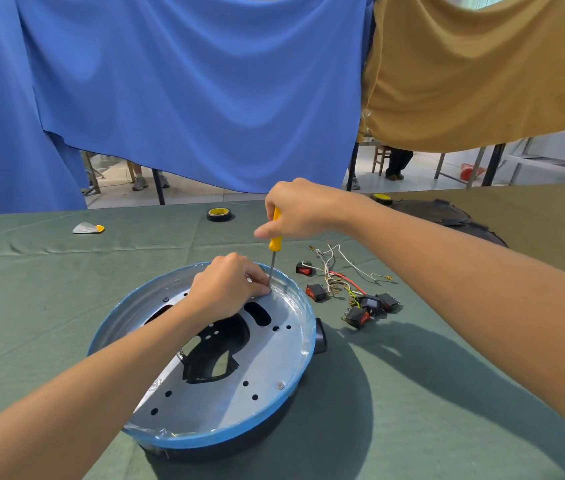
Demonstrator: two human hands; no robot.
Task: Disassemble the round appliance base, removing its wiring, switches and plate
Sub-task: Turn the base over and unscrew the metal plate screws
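1. Round appliance base (225,441) sits on the tabletop (66,271) toward the near edge, a little left of centre, open side up, with a blue rim over a dark body
2. Wiring looks done: the wiring bundle (338,277) lies clear of the base on the tabletop just to its right, a tangle of white, red and yellow-green leads
3. Switches look done too: several black rocker switches (317,292) with red faces lie among and beside the leads, some with wires attached. No wire shows inside the base, though the left forearm hides part of it
4. Plate not yet out: the silver plate (267,358) is seated inside the rim. One screw head (280,386) shows near its near-right edge; the other round holes in view look empty
5. Step in hand: the right hand (300,209) grips the yellow handle of the screwdriver (275,233) from above, shaft upright, tip down at the plate's far edge close to the rim
6. Left hand (229,285) rests on the plate, fingers curled, pinching the shaft low beside the tip. The fingers hide whether a screw sits under it
7. Judgement: well past halfway; what remains is the last plate fasteners and lifting the plate out
8. Also present: a tape roll (220,214) near the far edge, a small grey-and-yellow scrap (87,228) toward the far left, and a dark round part (440,211) at the far right
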